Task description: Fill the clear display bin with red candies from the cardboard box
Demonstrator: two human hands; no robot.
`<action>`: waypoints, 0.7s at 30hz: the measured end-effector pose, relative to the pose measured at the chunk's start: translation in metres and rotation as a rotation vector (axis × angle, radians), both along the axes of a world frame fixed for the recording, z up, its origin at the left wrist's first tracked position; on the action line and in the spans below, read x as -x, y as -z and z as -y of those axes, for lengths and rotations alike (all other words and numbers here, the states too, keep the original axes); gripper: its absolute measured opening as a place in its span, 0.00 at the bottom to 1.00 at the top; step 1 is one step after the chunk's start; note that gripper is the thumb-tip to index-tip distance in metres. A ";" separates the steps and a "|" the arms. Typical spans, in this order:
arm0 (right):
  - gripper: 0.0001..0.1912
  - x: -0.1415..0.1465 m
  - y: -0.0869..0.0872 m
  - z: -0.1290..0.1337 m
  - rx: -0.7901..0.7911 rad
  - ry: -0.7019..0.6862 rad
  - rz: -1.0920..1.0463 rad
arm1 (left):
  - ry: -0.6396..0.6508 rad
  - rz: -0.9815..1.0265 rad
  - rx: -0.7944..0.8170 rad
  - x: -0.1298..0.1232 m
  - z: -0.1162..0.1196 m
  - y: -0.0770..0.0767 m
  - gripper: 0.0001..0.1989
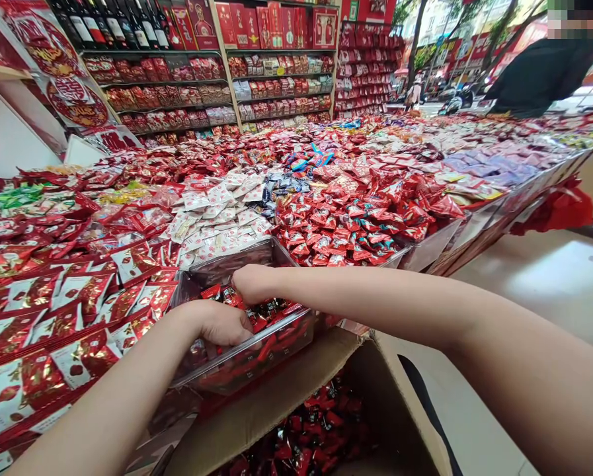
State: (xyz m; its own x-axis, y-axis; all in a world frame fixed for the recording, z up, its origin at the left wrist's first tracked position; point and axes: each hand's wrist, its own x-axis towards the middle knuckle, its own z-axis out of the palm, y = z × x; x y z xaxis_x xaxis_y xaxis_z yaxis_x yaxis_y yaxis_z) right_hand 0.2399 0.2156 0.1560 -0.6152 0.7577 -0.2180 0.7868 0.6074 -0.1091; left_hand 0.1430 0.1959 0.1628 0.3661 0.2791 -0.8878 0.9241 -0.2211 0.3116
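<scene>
My left hand point(227, 322) and my right hand point(256, 283) are both inside a clear plastic bin point(276, 334) at the table's front edge. Red and black wrapped candies point(264, 312) lie in it around and under them. The left hand is closed near the bin's front wall, its fingers curled down among the wrappers. Toward the back of the bin, the right hand is bent into a closed shape, fingertips out of sight. What either hand grips is hidden. Below the bin stands an open cardboard box point(271, 390) with similar red and black candies point(316, 423) inside.
White packets point(221, 211) and red twisted-wrap candies point(340, 225) are heaped behind the bin. Red-and-white packets point(78, 297) stand in rows at left. Shelves point(177, 82) with bottles and boxes line the back. A person in dark clothing point(544, 76) is at far right.
</scene>
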 end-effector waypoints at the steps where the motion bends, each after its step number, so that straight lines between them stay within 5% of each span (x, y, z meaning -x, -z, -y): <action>1: 0.14 0.000 -0.001 0.001 0.004 -0.037 0.030 | -0.005 0.006 0.009 0.000 0.000 0.001 0.07; 7: 0.14 0.002 0.002 0.000 -0.014 -0.148 0.126 | 0.008 -0.004 0.023 -0.001 -0.001 0.001 0.10; 21: 0.14 -0.001 0.003 -0.001 -0.008 -0.157 0.113 | -0.060 0.042 0.040 0.002 -0.002 0.001 0.10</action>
State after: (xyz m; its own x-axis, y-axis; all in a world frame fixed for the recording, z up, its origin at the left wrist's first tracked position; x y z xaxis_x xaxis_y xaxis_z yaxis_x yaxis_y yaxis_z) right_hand 0.2405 0.2166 0.1528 -0.6976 0.6566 -0.2867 0.6895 0.7240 -0.0195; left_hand 0.1413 0.1983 0.1621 0.3867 0.2659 -0.8830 0.9214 -0.1521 0.3577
